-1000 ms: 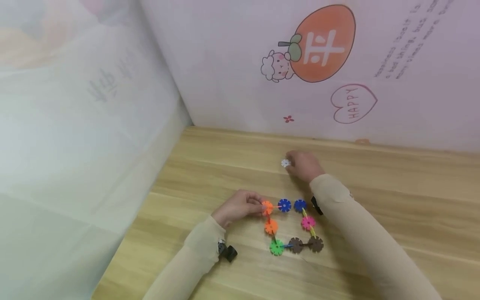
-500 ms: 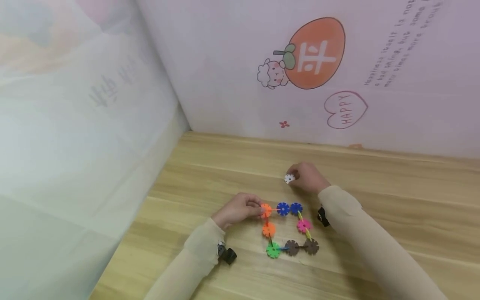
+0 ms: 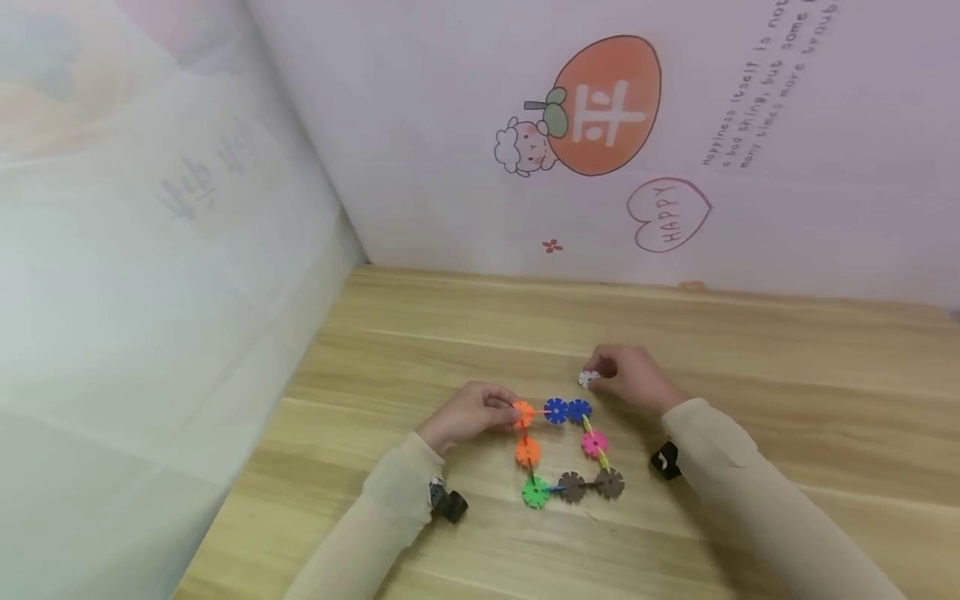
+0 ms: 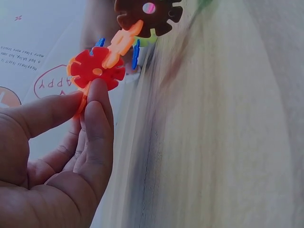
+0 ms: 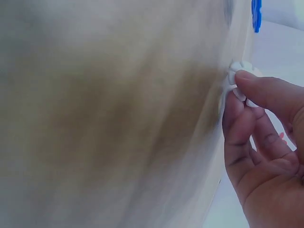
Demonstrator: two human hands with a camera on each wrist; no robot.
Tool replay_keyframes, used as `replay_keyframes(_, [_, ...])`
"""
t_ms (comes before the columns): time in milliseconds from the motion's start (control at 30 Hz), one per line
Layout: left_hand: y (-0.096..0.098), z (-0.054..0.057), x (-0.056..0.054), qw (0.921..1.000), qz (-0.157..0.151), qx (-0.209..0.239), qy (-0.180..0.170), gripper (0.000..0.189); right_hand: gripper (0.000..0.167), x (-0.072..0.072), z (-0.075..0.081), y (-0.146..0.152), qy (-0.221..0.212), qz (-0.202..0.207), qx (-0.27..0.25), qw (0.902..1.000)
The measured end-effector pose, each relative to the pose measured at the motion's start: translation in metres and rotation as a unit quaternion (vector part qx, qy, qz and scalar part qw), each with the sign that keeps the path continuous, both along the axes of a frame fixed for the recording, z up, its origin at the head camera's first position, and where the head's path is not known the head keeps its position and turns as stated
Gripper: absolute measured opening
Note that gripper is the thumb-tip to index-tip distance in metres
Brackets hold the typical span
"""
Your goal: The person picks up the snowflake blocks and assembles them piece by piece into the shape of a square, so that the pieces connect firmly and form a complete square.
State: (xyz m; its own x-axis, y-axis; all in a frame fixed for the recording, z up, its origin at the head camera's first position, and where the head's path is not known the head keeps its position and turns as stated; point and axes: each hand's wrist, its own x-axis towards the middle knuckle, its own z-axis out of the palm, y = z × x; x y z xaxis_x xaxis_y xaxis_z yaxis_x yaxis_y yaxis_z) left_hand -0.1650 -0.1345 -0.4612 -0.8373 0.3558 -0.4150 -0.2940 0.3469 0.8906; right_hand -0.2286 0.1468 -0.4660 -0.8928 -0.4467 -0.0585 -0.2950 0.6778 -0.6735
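Pinching a white snowflake disc (image 3: 588,378) between thumb and fingertips, the right hand (image 3: 633,379) holds it just above the wooden tabletop (image 3: 787,367), a little beyond the blue discs (image 3: 567,410) of the assembled ring (image 3: 564,450). The left hand (image 3: 468,414) grips the orange corner disc (image 3: 523,413) of that ring, thumb and forefinger closed on its rim, steadying the whole frame.

Judgement on technique: the white disc should probably be held by its edge, as it is, so that one slot stays free on the side facing away from the fingers. That slot should meet a slot on the ring at right angles; a skewed approach would likely jam or flex the thin plastic. The left-hand pinch sits close to the blue discs, which should keep the frame from sliding.

Materials: discs are thin, rigid, glossy plastic, round with notched rims and a small centre hole, seen clearly in the left wrist view on the orange disc (image 4: 96,69) and a brown one (image 4: 149,13). Tabletop is smooth pale wood-grain laminate. Right wrist view shows the white disc (image 5: 231,81) edge-on, partly covered by fingertips (image 5: 254,90).
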Motion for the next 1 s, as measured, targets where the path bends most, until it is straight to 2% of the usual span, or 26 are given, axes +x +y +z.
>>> replay_keyframes(267, [-0.003,0.000,0.000,0.9999,-0.001,-0.001,0.011,0.018,0.013,0.029,0.003,0.004,0.016,0.018,-0.043,0.9988])
replay_keyframes(467, [-0.005,0.002,0.000,1.0000,0.003,0.000,0.008,0.016,0.013,0.045,0.007,0.001,0.035,0.016,-0.073,0.9965])
replay_keyframes(767, [-0.004,0.003,0.003,1.0000,0.003,0.002,0.003,0.016,0.015,0.057,0.012,-0.004,0.077,0.039,-0.085,0.9926])
replay_keyframes(1000, [-0.002,0.002,0.005,1.0000,0.005,0.001,-0.001,0.015,0.015,0.060,0.010,-0.003,0.098,0.053,-0.092,0.9894])
